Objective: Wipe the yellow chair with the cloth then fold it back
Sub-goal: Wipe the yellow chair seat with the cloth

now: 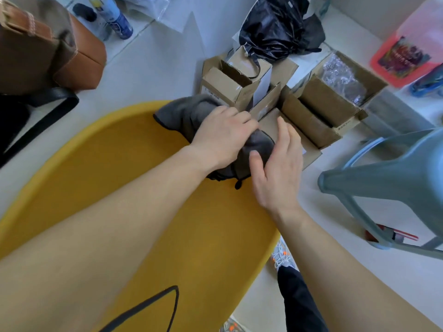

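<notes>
Left hand (223, 137) clamps bunched grey cloth (182, 113) (soft, dark-hemmed) on smooth yellow chair (119, 168); right hand (278, 168) flat, fingers spread, touching cloth.

Floor (155, 65): pale, smooth, large tiles with faint seams; even daylight, soft shadows. Far edge meets a light wall (359, 13).

Upper left: brown leather bag (79, 53) beside a dark strap (43, 116); a blue-and-white spray can (115, 15) lies on its side nearby, near a small black object, too blurred to identify.

Centre: cluster of open cardboard boxes (309, 116), flaps up; one holds crinkled clear plastic (340, 77). A crumpled black plastic bag (280, 27) sits behind them.

Upper right: pink plastic bag (407, 51).

Right: grey-blue plastic stool (388, 176), tilted in view; red items lie on the floor under its leg.
</notes>
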